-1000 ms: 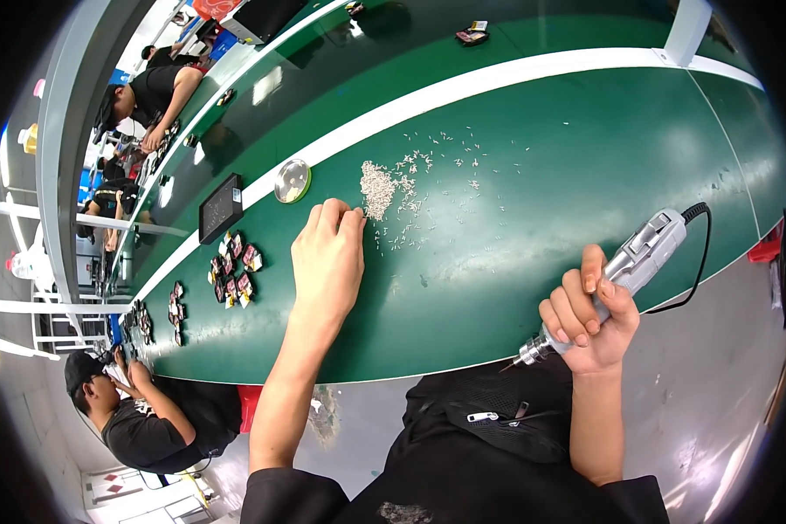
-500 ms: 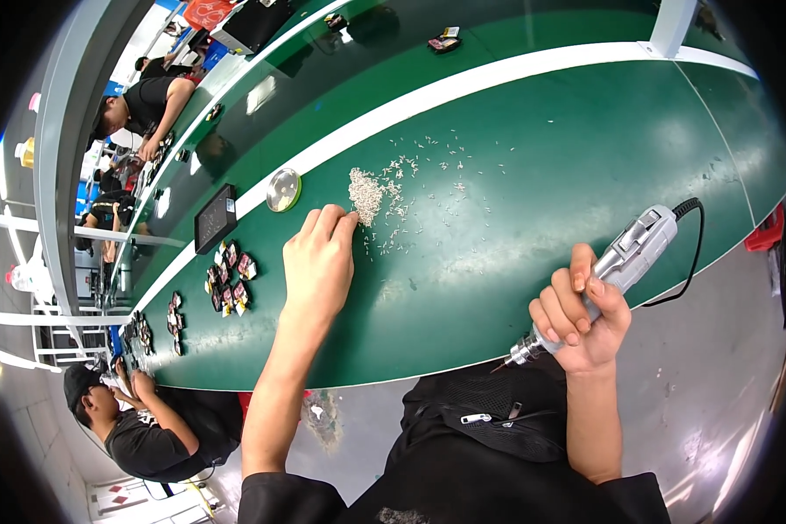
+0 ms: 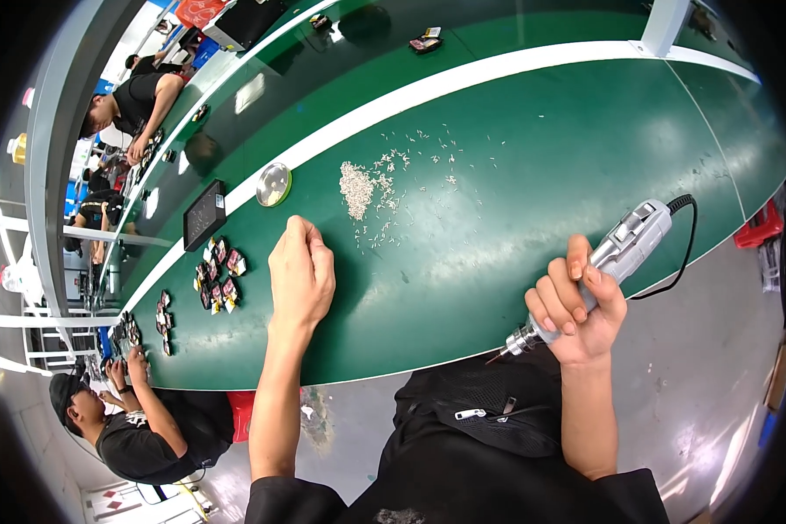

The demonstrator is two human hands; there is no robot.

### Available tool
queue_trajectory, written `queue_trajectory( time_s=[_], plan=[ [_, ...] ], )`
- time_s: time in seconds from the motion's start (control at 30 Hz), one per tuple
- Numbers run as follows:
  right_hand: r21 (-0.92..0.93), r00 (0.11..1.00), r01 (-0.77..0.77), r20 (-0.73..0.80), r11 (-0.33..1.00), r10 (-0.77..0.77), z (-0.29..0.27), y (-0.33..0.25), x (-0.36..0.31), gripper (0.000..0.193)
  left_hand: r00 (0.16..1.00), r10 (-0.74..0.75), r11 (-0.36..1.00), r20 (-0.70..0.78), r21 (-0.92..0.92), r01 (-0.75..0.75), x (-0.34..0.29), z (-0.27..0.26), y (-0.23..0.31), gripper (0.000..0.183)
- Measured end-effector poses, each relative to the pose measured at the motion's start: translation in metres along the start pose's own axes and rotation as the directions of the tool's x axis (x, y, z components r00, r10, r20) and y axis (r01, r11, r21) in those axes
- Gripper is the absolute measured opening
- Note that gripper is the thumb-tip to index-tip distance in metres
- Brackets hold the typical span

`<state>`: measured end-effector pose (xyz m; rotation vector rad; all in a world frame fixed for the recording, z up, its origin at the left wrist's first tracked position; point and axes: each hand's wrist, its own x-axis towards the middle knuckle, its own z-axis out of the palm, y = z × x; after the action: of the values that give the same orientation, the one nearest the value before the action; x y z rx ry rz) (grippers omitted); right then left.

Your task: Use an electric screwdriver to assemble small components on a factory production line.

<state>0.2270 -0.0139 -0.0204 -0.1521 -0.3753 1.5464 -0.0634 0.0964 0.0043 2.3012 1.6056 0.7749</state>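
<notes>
In my right hand (image 3: 578, 301) is a grey corded electric screwdriver (image 3: 630, 243), gripped round its body, its thin bit pointing down and left past the table's front edge. My left hand (image 3: 302, 269) is closed over the green table, thumb against the curled fingers; whatever they may pinch is hidden or too small to name. Just beyond it lies a heap of tiny pale, rod-like pieces (image 3: 355, 189), with loose ones scattered to its right. A round clear dish with a yellow-green rim (image 3: 273, 184) stands to the heap's left.
Left of my left hand sit a black tray (image 3: 204, 216) and a cluster of small black parts with coloured labels (image 3: 219, 275). A white strip (image 3: 463, 77) crosses the green table (image 3: 550, 175). A grey post (image 3: 48, 175) rises at left. Co-workers sit along the left side.
My left hand has drawn back from the heap toward me, its fingers now curled in. The right hand still holds the screwdriver in nearly the same place.
</notes>
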Motion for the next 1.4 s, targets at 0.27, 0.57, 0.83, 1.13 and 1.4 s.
queue_trajectory(
  time_s=[0.27,0.57,0.83,1.13,1.4],
  plan=[
    [-0.054,0.997,0.032,-0.068,0.998,-0.036,0.010,0.002,0.002,0.011,0.988,-0.089,0.719,0.125,-0.679,0.151,-0.070,-0.003,0.066,0.014],
    [0.046,0.972,0.188,0.132,0.981,-0.192,0.055,-0.001,0.006,0.014,0.925,0.004,0.016,0.379,-0.925,0.379,-0.101,0.027,0.118,0.023],
    [0.030,0.970,0.221,0.093,0.975,-0.223,0.058,-0.003,-0.003,0.014,0.896,0.112,-0.147,0.429,-0.885,0.442,-0.103,0.026,0.125,0.025],
    [-0.006,0.969,0.230,0.099,0.973,-0.228,0.056,-0.003,-0.005,0.012,0.886,0.118,-0.134,0.447,-0.877,0.461,-0.103,0.028,0.125,0.026],
    [-0.148,0.953,0.287,0.144,0.947,-0.266,0.070,-0.007,-0.014,0.011,0.953,0.005,0.299,0.302,-0.910,0.286,-0.104,0.022,0.138,0.017]
  ],
)
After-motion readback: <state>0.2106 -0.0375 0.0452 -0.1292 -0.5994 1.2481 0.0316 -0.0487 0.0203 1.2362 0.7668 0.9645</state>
